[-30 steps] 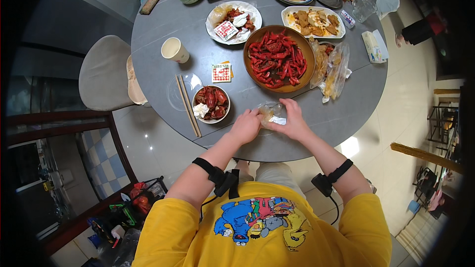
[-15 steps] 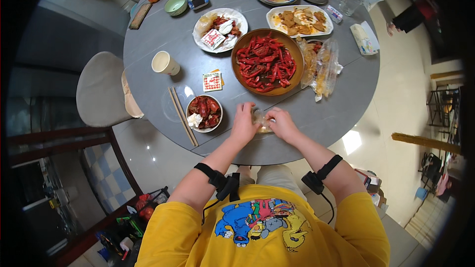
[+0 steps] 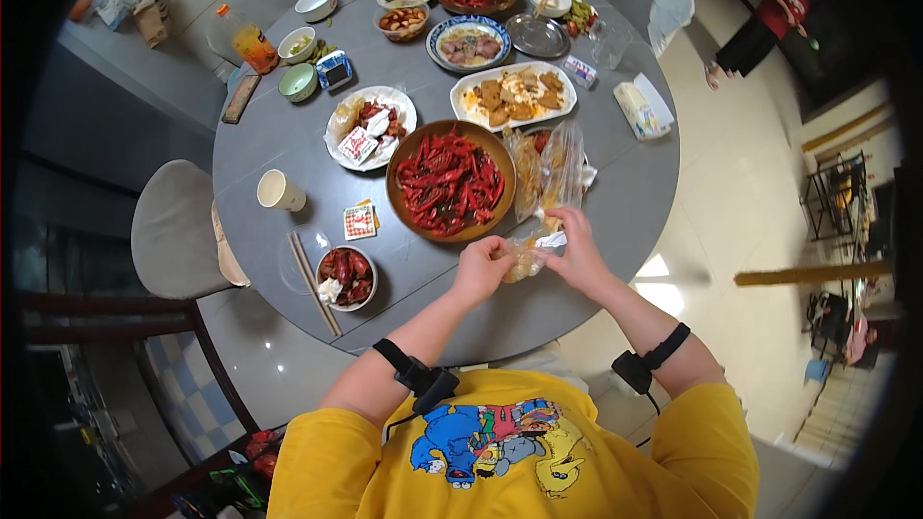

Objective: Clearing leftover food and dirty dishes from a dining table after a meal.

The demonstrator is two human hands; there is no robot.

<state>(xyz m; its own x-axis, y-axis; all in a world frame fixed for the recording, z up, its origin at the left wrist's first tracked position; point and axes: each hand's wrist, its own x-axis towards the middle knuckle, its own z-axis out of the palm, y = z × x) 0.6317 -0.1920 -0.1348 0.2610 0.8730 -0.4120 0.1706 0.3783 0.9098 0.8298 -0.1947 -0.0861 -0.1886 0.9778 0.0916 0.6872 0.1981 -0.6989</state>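
Note:
Both my hands are on a crumpled clear plastic bag (image 3: 524, 262) with something yellowish inside, just off the table's near side. My left hand (image 3: 484, 269) pinches the bag's left edge. My right hand (image 3: 579, 255) grips its other side, thumb and forefinger apart around a bunched part of the plastic. What exactly lies in the bag is too small to tell. Right behind the hands are more clear bags (image 3: 562, 168) of yellow-brown food. Next to them sits a brown round dish (image 3: 395, 200) heaped with red crayfish (image 3: 452, 181).
On the left of the grey table (image 3: 423, 274) are a bowl of crayfish (image 3: 348, 278), chopsticks (image 3: 314, 285), a paper cup (image 3: 280, 191) and a square packet (image 3: 360, 222). Farther back stand several plates, bowls and an orange drink bottle (image 3: 252, 46). Another person (image 3: 771, 24) stands at the far right.
The view has shifted, showing more of the table's far side. My hands have moved right and farther out with the bag. My right hand has lifted and its fingers are more spread.

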